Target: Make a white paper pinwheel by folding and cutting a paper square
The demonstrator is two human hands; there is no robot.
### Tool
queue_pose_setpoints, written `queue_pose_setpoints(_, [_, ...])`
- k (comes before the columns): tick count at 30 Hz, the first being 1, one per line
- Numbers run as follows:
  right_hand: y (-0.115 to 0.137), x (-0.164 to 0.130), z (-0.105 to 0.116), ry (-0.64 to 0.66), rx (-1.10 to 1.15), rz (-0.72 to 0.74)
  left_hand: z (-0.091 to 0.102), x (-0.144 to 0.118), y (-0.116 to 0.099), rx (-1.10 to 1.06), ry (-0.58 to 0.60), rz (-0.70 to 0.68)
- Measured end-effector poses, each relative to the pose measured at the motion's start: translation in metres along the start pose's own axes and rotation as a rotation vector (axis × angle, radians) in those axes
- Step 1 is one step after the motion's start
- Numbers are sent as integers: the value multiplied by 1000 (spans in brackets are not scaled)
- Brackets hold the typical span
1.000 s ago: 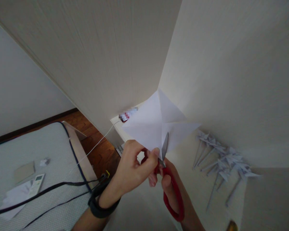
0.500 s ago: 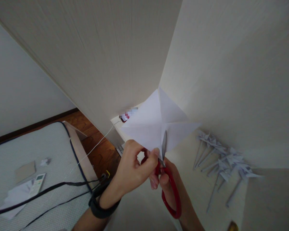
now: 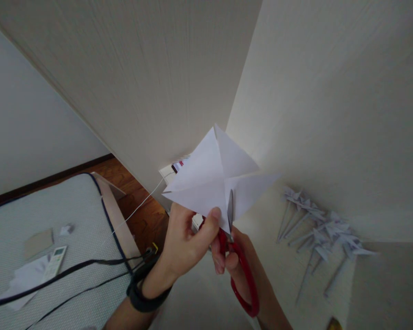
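A creased white square of paper [image 3: 199, 169] is held up in front of me, with slits at its corners. My left hand [image 3: 189, 243] pinches its lower edge between thumb and fingers. My right hand [image 3: 242, 261] has its fingers through the handles of red-handled scissors [image 3: 246, 282]. One blade lies over the front of the paper along the lower crease, pointing up toward the middle; the other blade is hidden behind the sheet. The left hand's fingertips behind the paper are partly hidden.
Several white paper pinwheels on sticks [image 3: 318, 229] lie on the pale surface at right. A phone [image 3: 179, 166] with a white cable is behind the paper. On the mattress [image 3: 55, 201] are a remote control [image 3: 56, 262], paper sheets [image 3: 27, 279], a beige card [image 3: 38, 243] and dark straps.
The paper has shifted left and tilted slightly, now covering more of the phone. My left thumb has moved a little left and up along the sheet; the scissors stay at the lower crease.
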State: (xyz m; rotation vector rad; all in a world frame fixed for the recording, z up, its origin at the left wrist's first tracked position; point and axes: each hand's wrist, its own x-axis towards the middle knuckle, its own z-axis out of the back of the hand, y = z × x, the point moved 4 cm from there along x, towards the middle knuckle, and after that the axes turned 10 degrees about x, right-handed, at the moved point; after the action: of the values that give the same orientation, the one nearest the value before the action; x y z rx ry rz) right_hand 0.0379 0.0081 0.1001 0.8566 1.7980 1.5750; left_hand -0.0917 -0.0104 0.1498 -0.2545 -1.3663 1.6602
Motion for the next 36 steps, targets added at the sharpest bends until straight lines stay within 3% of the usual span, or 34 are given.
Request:
queue_pose_setpoints(19, [5, 3, -8, 40, 211, -58, 1, 2, -1, -1, -33, 18])
queue_pose_setpoints(30, [4, 3, -7, 28, 75, -77, -2, -8, 19, -200, -97, 86])
queue_pose_setpoints(36, [4, 1, -7, 49, 62, -117, -5, -7, 21, -277, -125, 108])
